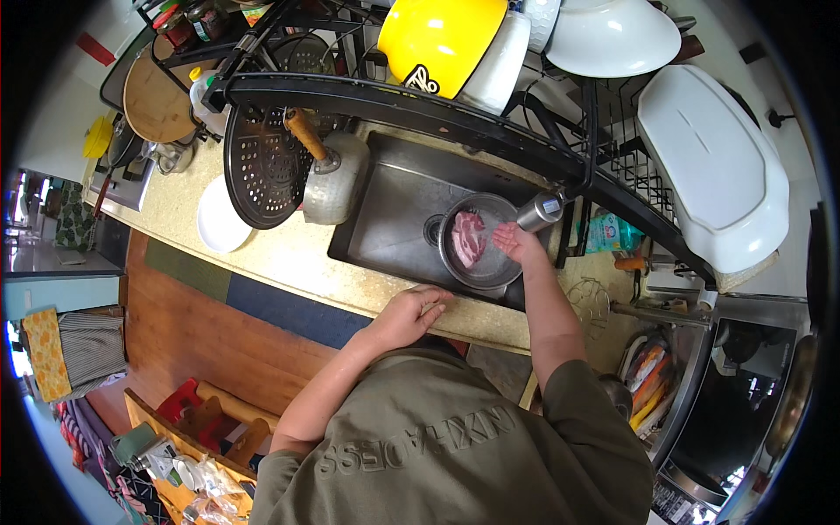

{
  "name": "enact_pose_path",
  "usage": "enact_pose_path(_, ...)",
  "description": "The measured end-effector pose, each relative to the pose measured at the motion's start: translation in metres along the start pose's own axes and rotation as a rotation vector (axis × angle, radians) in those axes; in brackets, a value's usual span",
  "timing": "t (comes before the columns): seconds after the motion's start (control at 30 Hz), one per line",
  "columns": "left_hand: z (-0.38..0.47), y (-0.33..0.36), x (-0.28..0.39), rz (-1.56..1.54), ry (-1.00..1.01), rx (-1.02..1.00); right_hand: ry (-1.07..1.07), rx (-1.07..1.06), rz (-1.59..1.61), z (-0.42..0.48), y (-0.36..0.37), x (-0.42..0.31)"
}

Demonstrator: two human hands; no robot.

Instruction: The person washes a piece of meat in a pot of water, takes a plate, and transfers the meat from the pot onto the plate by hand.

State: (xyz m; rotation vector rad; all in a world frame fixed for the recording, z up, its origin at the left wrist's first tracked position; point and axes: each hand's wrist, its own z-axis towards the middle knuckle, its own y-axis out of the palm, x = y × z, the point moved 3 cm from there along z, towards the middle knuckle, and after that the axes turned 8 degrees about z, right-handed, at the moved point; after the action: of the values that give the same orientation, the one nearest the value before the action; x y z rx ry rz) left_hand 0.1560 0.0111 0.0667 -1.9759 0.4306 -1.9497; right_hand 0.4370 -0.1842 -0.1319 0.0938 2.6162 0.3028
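Observation:
Raw meat [468, 239], a pink slab with a pale fatty edge, lies in a round metal basin [445, 268] on the right side of the dark sink [394, 197]. Over the basin's right rim is my right hand [515, 241], palm up with fingers extended, right by the metal faucet head [541, 211]. It holds nothing. Whether water runs from the faucet is hard to tell. My left hand [415, 314] hovers at the counter's front edge, fingers loosely bent, thumb apart, with nothing in it. The drain [433, 230] shows left of the basin.
A black dish rack [407, 108] spans the sink, bearing a yellow bowl [443, 46] and a white casserole dish [715, 164]. Left of the sink stand a metal pot [336, 180] with a wooden handle, a perforated black tray [262, 170] and a white plate [222, 216].

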Motion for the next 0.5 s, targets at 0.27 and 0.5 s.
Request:
enact_pose_path(0.27, -0.0013, -0.0025, 0.0023, 0.005, -0.007, -0.005, -0.014, -0.011, -0.048, -0.0007, 0.0000, -0.0009)
enact_pose_path(0.5, -0.0015, -0.0025, 0.0004, 0.014, 0.047, 0.027, -0.018, -0.021, -0.048, -0.0003, 0.0007, -0.0025)
